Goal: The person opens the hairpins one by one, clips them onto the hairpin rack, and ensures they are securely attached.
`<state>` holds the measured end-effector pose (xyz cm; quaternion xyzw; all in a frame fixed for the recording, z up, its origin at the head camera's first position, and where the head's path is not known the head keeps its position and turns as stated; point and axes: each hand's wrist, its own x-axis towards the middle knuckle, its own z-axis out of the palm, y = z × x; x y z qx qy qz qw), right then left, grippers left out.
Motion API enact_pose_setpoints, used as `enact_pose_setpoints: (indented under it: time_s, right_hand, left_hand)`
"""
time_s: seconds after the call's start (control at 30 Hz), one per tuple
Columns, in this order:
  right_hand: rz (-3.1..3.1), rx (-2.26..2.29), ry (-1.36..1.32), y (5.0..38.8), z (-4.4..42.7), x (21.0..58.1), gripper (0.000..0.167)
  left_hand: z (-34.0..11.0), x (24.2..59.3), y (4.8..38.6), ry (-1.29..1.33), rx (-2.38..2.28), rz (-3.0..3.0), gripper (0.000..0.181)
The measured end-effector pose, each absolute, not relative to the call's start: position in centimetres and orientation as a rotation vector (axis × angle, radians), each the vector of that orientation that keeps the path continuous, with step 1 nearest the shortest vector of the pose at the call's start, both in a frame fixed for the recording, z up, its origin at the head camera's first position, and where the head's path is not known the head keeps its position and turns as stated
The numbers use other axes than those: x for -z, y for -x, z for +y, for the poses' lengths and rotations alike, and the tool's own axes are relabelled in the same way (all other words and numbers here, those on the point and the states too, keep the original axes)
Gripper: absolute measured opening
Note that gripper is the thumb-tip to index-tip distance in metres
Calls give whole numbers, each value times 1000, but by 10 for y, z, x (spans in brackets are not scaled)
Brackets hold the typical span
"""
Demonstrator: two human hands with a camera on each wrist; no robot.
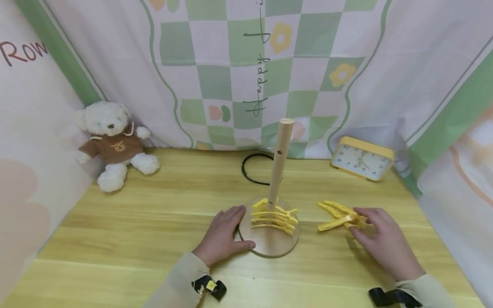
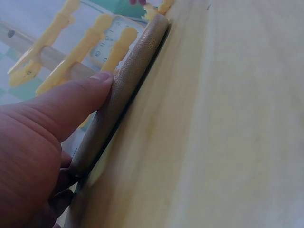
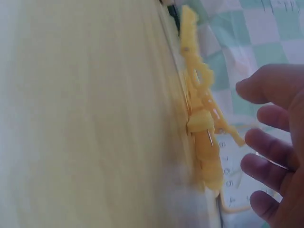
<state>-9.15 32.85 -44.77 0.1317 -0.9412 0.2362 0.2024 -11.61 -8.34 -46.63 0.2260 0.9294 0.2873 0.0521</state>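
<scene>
In the head view a round wooden base [image 1: 269,246] carries an upright wooden pole [image 1: 280,162] with small holes. Several slim, curved yellow plastic pieces [image 1: 275,216] cluster low around the pole. My left hand [image 1: 221,237] holds the base's left edge. In the left wrist view its thumb [image 2: 90,90] presses on the rim, while the other fingers are partly hidden behind. On the right, a small crossed pile of yellow plastic pieces [image 1: 339,217] lies on the table. Over its right end hovers my right hand [image 1: 385,239]; the right wrist view shows its fingers [image 3: 268,142] apart from the pieces.
A black ring [image 1: 246,171] lies behind the pole. The yellow-framed clock [image 1: 362,158] leans at the back right, and a white plush bear [image 1: 115,145] in a brown top sits at the back left. A patterned curtain [image 1: 246,77] closes off the table's back.
</scene>
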Motion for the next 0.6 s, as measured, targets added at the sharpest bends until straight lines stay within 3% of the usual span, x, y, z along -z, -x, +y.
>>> enact_pose_setpoints:
  time_s: [0.6]
  right_hand:
    - [-2881,-781,-145,118,371,465,56]
  left_hand:
    - [-84,466,117,-682,-868,2825,101]
